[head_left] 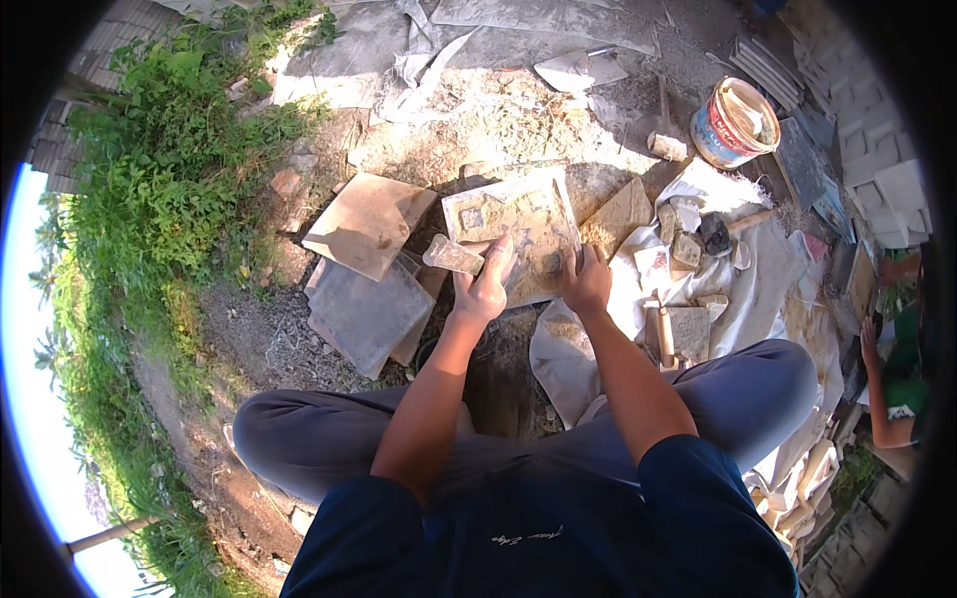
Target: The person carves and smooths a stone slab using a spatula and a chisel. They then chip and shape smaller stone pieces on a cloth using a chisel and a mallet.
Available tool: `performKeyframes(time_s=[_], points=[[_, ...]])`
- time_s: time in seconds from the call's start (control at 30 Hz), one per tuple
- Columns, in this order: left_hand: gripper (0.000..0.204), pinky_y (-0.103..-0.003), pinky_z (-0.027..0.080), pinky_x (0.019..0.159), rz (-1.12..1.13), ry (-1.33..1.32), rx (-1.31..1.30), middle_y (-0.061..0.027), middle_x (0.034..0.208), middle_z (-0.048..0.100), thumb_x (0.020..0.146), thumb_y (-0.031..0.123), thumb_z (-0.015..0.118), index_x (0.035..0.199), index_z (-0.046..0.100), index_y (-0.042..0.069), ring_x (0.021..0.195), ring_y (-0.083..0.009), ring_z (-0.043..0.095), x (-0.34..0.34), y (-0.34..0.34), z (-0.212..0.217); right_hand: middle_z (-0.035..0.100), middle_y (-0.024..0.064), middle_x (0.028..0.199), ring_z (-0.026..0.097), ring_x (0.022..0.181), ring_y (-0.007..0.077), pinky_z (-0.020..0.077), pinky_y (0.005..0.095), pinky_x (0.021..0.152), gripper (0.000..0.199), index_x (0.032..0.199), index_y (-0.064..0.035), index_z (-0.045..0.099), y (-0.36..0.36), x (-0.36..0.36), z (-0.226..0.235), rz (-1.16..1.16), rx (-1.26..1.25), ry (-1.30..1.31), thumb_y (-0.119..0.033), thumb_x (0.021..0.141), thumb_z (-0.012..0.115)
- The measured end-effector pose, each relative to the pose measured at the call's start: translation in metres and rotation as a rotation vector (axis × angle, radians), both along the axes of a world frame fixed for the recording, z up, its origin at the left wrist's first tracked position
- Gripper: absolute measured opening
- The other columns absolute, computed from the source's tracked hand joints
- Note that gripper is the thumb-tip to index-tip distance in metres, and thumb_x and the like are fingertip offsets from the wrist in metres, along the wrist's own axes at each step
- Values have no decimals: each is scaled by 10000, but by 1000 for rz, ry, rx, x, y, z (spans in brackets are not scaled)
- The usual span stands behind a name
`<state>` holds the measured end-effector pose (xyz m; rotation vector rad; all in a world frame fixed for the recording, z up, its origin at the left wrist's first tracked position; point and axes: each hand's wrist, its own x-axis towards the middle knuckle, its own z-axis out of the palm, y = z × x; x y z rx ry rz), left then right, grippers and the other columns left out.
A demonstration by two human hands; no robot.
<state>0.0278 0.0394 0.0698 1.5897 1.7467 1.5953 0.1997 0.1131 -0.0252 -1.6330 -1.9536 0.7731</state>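
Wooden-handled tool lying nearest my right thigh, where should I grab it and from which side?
Probably take the wooden-handled tool around the middle of its handle, with your right hand coming down from above. The handle is long and narrow, points one end toward your right thigh, and its upper side is uncovered. The shape of its far end is too small to tell.

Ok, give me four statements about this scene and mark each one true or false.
1. The left hand holds a tool. True.
2. The right hand is at the pale panel's left edge. False: the right hand is at its right edge.
3. The bucket stands to the right of the pale panel. True.
4. The tan slab lies under the gray slab. False: the tan slab overlaps it from above.
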Motion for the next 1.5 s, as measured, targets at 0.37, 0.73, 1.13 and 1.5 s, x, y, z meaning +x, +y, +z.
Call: performKeyframes(time_s=[0.37,0.73,1.13,1.5], points=[[271,-290,228,479,-357,-963,-15,9,574,319,973,52,503,709,450,81,493,-108,292,20,5,50,593,230,977,568,908,443,433,514,778,363,961,8,581,7,8,-2,16,38,23,-350,949,529],[422,-277,192,437,-466,-1116,39,36,515,295,1008,458,459,763,419,117,431,-91,231,-28,9,-2,594,243,996,569,909,452,445,513,790,414,989,37,591,4,4,-3,3,86,22,-371,946,535],[876,-271,234,439,-221,-905,314,14,531,338,651,982,291,687,415,116,446,-108,278,-16,15,60,592,244,985,573,895,447,442,514,785,403,964,38,586,7,6,-11,13,55,2,-361,939,535],[825,-283,131,476,-70,-857,108,45,551,226,747,938,318,616,257,126,487,-82,217,21,19,12,589,242,1036,569,955,444,436,515,834,402,994,27,585,3,3,-7,2,36,22,-368,941,533]])
